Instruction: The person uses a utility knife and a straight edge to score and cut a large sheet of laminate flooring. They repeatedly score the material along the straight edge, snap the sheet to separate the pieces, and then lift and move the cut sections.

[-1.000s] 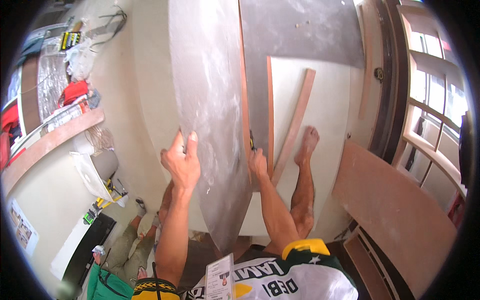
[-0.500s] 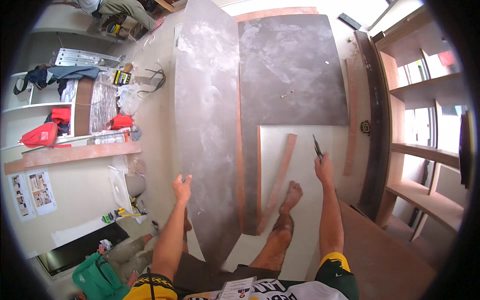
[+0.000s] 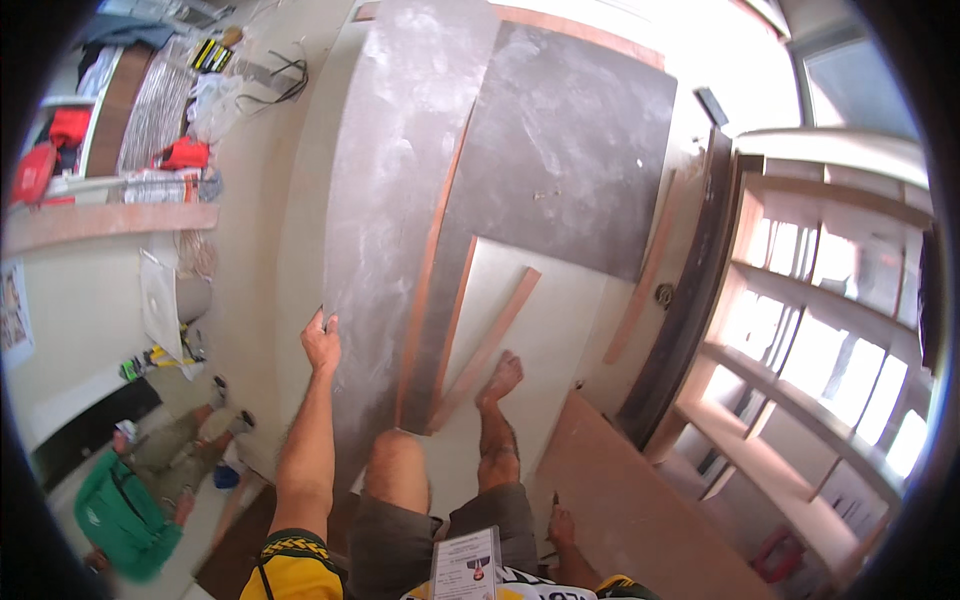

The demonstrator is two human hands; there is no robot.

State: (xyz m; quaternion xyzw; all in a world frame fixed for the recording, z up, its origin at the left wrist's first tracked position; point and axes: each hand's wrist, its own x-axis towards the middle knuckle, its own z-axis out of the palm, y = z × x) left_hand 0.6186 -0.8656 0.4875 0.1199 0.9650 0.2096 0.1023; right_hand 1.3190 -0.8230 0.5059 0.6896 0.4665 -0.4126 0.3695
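Observation:
A long grey dusty board [image 3: 390,150] stretches away in front of me. My left hand [image 3: 321,342] is closed on its left edge, thumb and finger pinching the rim. Low at the right, beside my thigh, my right hand [image 3: 561,525] is closed round a slim dark pointed tool [image 3: 556,498]; only a small part of the tool shows, and its exact kind is unclear. Right of the long board lies a wide dark grey panel [image 3: 570,140] with a cut-out corner. A small brass-coloured piece [image 3: 546,194] rests on it.
A loose wooden strip [image 3: 500,330] lies by my bare foot, another strip [image 3: 640,270] farther right. A brown board [image 3: 610,450] and an open shelf frame [image 3: 740,380] stand at the right. A person in green [image 3: 130,505] sits at lower left. Cables [image 3: 285,80] lie far left.
My right hand has come back from over the pale floor to beside my thigh. The left hand still grips the board's edge. My view has turned toward the right.

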